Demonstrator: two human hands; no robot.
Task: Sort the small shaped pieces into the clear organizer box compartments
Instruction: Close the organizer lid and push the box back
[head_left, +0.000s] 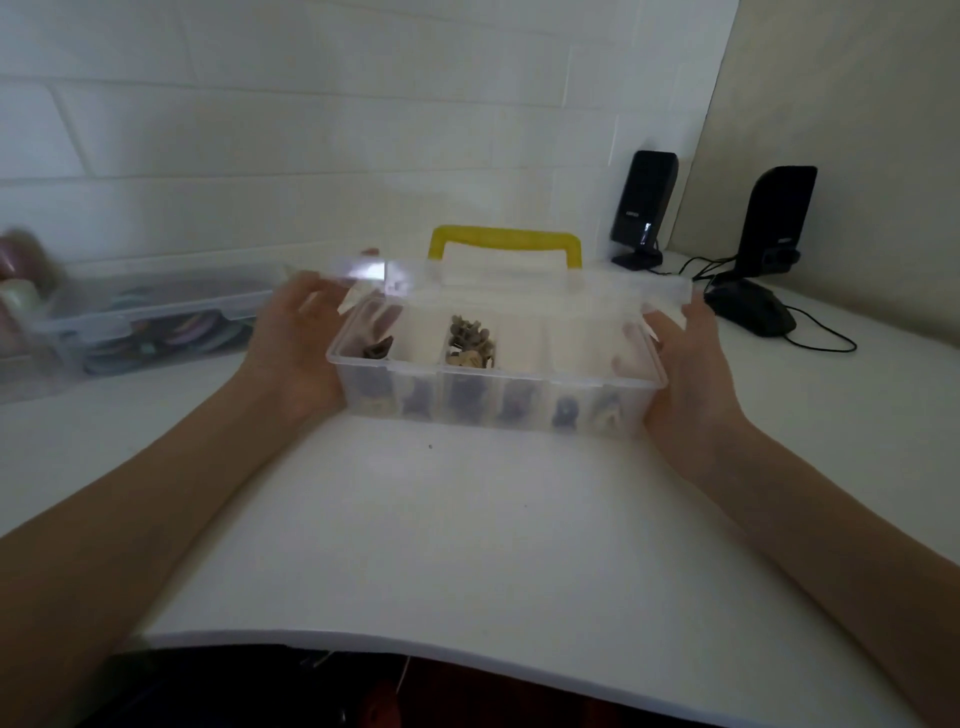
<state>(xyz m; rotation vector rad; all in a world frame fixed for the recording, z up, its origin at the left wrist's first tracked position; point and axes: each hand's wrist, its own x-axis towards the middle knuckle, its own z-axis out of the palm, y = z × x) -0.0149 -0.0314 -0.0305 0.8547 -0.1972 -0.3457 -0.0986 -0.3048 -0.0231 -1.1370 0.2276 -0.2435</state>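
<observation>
Now your left hand (291, 338) and right hand (691, 364), grips grasping, hold the clear plastic organizer box (493, 400) by its ends on the white desk (467, 545).

Two bare arms come in from the bottom of the view, one on each side. The left hand (291, 338) and the right hand (691, 364) wear no gloves, rings or watch that can be seen. No sleeves cover the forearms, and the nails look short and plain.
</observation>
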